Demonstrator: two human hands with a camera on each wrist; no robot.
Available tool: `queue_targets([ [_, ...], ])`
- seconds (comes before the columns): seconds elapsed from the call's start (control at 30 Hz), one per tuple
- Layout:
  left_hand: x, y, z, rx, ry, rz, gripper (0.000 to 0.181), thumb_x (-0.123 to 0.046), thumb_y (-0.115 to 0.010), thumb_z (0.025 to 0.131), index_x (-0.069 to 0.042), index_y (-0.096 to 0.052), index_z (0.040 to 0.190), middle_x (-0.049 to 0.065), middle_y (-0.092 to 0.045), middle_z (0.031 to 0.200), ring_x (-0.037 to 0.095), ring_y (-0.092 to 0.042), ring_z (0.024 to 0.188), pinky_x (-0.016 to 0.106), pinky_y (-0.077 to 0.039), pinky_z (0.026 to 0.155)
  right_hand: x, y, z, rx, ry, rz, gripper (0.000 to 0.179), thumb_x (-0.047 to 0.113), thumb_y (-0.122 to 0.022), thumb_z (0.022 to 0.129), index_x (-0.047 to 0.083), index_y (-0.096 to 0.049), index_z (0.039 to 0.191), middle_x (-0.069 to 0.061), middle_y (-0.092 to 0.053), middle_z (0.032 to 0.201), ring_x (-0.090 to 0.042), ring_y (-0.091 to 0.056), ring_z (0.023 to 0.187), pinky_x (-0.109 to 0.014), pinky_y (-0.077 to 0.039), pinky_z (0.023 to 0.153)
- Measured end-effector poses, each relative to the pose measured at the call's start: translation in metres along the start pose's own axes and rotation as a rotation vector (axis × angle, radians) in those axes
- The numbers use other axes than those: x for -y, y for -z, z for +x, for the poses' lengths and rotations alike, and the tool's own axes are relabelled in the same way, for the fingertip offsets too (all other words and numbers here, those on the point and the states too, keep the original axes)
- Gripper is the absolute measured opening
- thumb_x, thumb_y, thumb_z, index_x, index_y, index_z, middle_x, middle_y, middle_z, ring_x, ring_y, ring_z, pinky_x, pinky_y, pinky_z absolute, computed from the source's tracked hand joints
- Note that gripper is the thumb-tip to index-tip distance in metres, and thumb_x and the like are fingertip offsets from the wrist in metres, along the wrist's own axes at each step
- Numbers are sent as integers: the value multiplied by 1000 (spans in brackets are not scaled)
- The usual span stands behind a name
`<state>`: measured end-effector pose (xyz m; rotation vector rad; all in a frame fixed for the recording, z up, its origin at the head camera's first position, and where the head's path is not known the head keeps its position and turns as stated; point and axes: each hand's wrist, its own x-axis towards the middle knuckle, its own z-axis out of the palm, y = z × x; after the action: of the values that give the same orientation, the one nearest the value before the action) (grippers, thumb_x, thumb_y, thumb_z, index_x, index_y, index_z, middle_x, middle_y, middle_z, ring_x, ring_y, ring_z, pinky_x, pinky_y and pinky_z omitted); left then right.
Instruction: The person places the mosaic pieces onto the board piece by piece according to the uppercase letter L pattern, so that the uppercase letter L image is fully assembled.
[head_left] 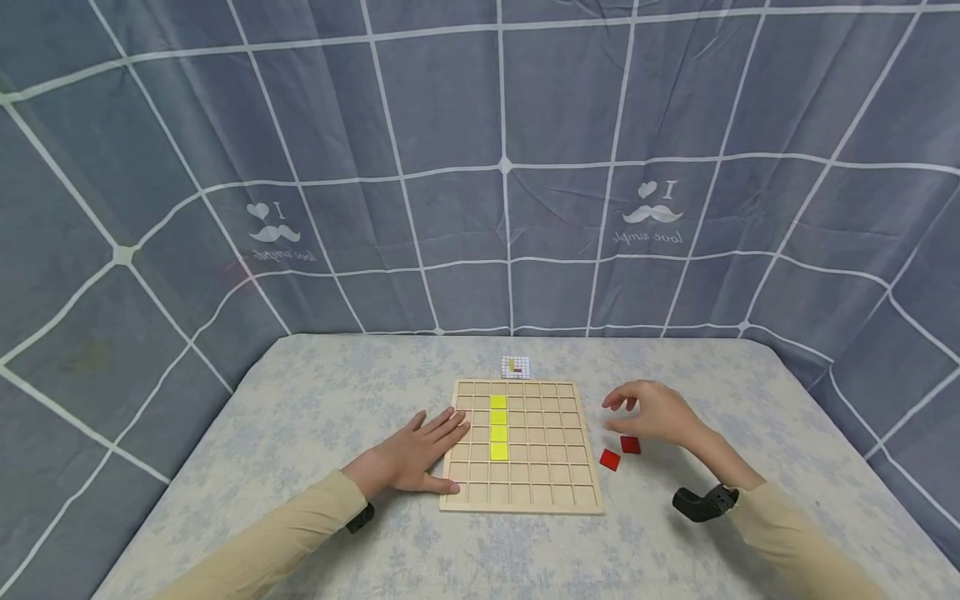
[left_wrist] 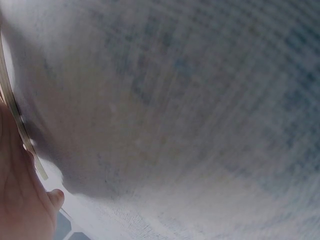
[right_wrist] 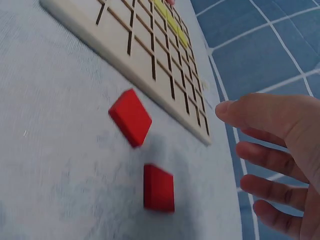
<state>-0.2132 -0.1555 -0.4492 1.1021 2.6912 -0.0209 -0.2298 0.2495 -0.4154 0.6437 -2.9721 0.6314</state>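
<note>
A wooden grid board (head_left: 551,473) lies flat on the table, with several yellow square tiles (head_left: 498,434) set in one column. My left hand (head_left: 420,454) rests with spread, straight fingers on the board's left edge. The left wrist view catches only part of that hand at its lower left. To the right of the board lie two red tiles, a nearer one (right_wrist: 132,118) and another (right_wrist: 159,189) beside it. Above them hovers my right hand (head_left: 656,410), its fingers loosely bent and nothing between thumb and fingertips.
Behind the board's far edge is a small card (head_left: 516,367) printed with a coloured grid pattern. A pale blue floral cloth (head_left: 337,392) covers the table. Blue checked curtain (head_left: 465,217) hangs along the back and sides.
</note>
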Motion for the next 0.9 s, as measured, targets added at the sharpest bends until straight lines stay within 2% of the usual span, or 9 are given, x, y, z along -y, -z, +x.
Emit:
queue_targets([
  [0.3, -2, 2, -2, 3, -6, -17, 92, -67, -48, 89, -13, -17, 156, 8, -12, 163, 27, -11, 151, 57, -14, 118, -25, 3, -18, 29, -18, 11, 30, 28, -81, 75, 12, -75, 98, 1, -71, 90, -11, -57, 75, -21, -44, 57],
  [0.53, -1, 1, -1, 7, 9, 2, 91, -68, -48, 89, -15, -16, 156, 5, -11, 163, 24, -10, 151, 55, -15, 119, -44, -3, -30, 72, -9, 40, 35, 35, -83, 72, 14, -73, 99, 7, -69, 86, -3, -53, 71, -21, -44, 59],
  [0.73, -1, 2, 0, 1, 0, 7, 91, -67, -48, 89, -14, -16, 156, 6, -12, 163, 25, -11, 151, 55, -16, 119, -47, -11, -34, 64, -26, 29, 35, 35, -84, 71, 14, -74, 97, 7, -69, 87, -1, -47, 69, -20, -42, 59],
  [0.9, -1, 3, 0, 0, 1, 7, 91, -67, -49, 89, -14, -17, 156, 6, -12, 163, 25, -11, 151, 56, -16, 119, -47, -14, -35, 45, -41, 22, 29, 32, -84, 70, 17, -75, 93, 6, -69, 90, -2, -49, 72, -21, -43, 63],
])
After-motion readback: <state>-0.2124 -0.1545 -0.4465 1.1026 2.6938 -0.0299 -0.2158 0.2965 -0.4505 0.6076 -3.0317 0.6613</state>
